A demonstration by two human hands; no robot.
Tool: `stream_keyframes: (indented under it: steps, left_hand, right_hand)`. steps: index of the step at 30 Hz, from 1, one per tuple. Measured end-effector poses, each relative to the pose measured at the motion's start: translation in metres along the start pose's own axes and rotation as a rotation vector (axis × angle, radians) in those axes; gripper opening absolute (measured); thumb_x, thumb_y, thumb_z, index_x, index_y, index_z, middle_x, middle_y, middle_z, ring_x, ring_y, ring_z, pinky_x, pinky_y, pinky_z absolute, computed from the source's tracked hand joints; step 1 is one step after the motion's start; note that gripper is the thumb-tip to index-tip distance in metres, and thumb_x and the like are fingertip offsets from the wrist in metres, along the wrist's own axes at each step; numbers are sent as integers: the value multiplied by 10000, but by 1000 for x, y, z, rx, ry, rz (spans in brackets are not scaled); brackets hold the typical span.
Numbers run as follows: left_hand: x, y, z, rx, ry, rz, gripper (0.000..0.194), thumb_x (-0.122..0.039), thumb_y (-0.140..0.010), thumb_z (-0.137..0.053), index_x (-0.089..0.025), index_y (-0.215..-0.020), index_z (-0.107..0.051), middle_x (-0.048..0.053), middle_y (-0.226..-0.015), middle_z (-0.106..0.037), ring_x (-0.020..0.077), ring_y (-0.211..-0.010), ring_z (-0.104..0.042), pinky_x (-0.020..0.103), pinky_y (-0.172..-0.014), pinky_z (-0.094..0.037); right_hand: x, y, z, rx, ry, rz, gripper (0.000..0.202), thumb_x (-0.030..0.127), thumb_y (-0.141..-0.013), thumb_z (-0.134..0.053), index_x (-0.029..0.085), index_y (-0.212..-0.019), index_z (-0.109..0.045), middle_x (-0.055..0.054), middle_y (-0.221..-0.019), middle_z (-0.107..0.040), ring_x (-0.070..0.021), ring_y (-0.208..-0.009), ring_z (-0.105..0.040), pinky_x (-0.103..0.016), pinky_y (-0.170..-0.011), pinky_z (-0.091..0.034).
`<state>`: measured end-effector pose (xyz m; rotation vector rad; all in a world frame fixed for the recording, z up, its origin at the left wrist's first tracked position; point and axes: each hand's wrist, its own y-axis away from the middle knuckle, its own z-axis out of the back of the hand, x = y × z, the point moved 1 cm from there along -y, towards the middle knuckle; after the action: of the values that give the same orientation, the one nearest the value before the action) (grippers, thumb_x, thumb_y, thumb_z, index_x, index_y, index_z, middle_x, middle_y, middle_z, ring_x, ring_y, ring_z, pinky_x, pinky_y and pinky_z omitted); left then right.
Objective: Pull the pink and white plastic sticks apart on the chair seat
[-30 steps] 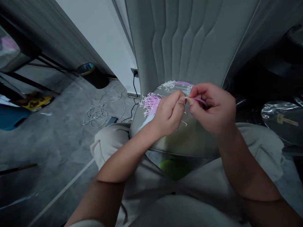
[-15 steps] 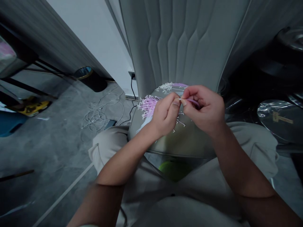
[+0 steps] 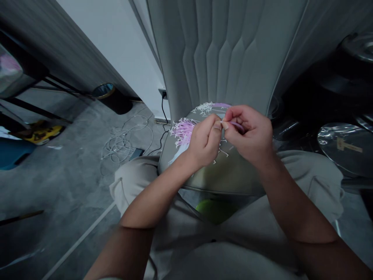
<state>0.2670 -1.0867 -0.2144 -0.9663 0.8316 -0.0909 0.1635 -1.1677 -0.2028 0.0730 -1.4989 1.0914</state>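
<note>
Above the seat of a grey padded chair (image 3: 233, 179), my two hands meet fingertip to fingertip. My right hand (image 3: 249, 134) pinches a thin purple strip (image 3: 237, 126), which curves back under its fingers. My left hand (image 3: 205, 140) is closed in a pinch at the strip's pale end; what sits inside its fingers is mostly hidden. Just left of it lies a bundle of purple strips with white bent tips (image 3: 183, 131). Behind the hands rests a pile of small white pieces (image 3: 204, 107) beside more purple strips (image 3: 220, 105). A few loose white bent pieces (image 3: 223, 153) lie on the seat.
On the floor at left are a tangled pale cable (image 3: 116, 146), a black bin (image 3: 112, 97) and yellow shoes (image 3: 43, 134). A black cord runs from a wall socket (image 3: 162, 92). Something green (image 3: 215, 210) shows under the seat. Shiny round metal items (image 3: 346, 146) stand at right.
Almost nothing differs. My right hand has shifted very slightly left and turned a little, while both hands keep their pinch at the same spot.
</note>
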Motion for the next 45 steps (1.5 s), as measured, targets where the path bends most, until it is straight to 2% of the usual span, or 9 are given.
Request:
stream_keyframes:
  steps: [6,9,13,18,23,28,39,45]
  left_hand:
    - [1,-1,0,3,9,-7,320,-305,-1018,-369,-206,-714,-395,-48,-598,-391,92,-542,-402,253,-527,-316]
    - [-1,-1,2,19,65,42,329,-318,-1016,-375,-206,-708,-397,-48,-599,-390,92,-532,-385,257,-525,-315]
    - [-8,-1,7,52,164,123,325,-317,-1015,-380,-206,-710,-397,-50,-603,-394,87,-513,-370,257,-518,-319]
    - [-17,-1,12,64,177,118,311,-291,-1011,-384,-203,-712,-399,-49,-604,-399,80,-505,-364,251,-507,-321]
    - [-19,-2,12,68,163,117,311,-292,-1007,-388,-206,-708,-391,-53,-587,-385,80,-494,-354,255,-496,-317]
    - [-18,-2,11,72,94,131,318,-327,-1003,-376,-218,-704,-381,-51,-575,-383,95,-497,-365,265,-495,-326]
    - [-13,-2,7,54,58,104,335,-353,-1017,-367,-212,-715,-392,-52,-584,-391,93,-516,-385,259,-524,-336]
    - [-10,-1,6,54,49,130,342,-365,-1020,-360,-212,-716,-387,-53,-590,-389,93,-515,-372,263,-529,-330]
  right_hand:
    - [-1,1,-1,-13,-16,-8,106,110,-803,-597,213,-830,-599,63,-608,-447,-47,-505,-381,-192,-447,-308]
    - [3,0,0,-6,-29,3,102,116,-818,-604,216,-840,-604,63,-614,-472,-45,-509,-403,-192,-452,-318]
    - [14,1,3,-17,36,25,91,132,-824,-621,221,-838,-606,55,-631,-506,-60,-531,-454,-206,-462,-347]
    - [22,4,5,0,107,52,111,125,-822,-616,231,-852,-599,50,-658,-538,-74,-560,-502,-219,-477,-381]
    - [23,5,5,-13,143,81,102,135,-827,-622,226,-864,-598,63,-628,-514,-67,-548,-477,-218,-488,-372]
    - [20,5,3,-16,136,49,96,132,-823,-604,221,-858,-607,62,-632,-512,-68,-536,-442,-229,-522,-389]
    - [7,4,-5,-51,4,16,107,103,-796,-598,206,-826,-595,76,-580,-398,-49,-493,-341,-200,-443,-268]
    - [7,3,-8,-82,12,3,115,102,-794,-586,214,-817,-587,64,-593,-420,-53,-492,-358,-206,-433,-281]
